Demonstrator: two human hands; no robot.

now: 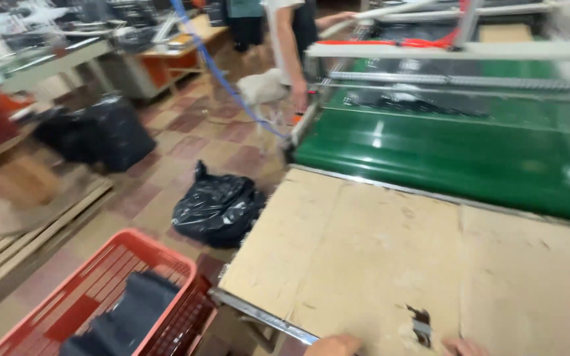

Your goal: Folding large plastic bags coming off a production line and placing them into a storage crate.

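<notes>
Only slivers of my hands show at the bottom edge. My left hand [333,345] rests at the near edge of a table covered in brown cardboard [377,257]. My right hand [464,347] lies a little to the right, beside a torn hole in the cardboard [420,326]. Too little of either hand shows to tell whether the fingers are apart or closed, and I see nothing in them. Down to my left, a red plastic crate [100,290] on the floor holds dark folded fabric [130,316].
A green conveyor belt [456,155] runs beyond the cardboard under a metal frame. Another person [291,39] stands at its far left end. Black plastic bags [216,207] lie on the tiled floor, a wooden pallet [14,244] at left, benches behind.
</notes>
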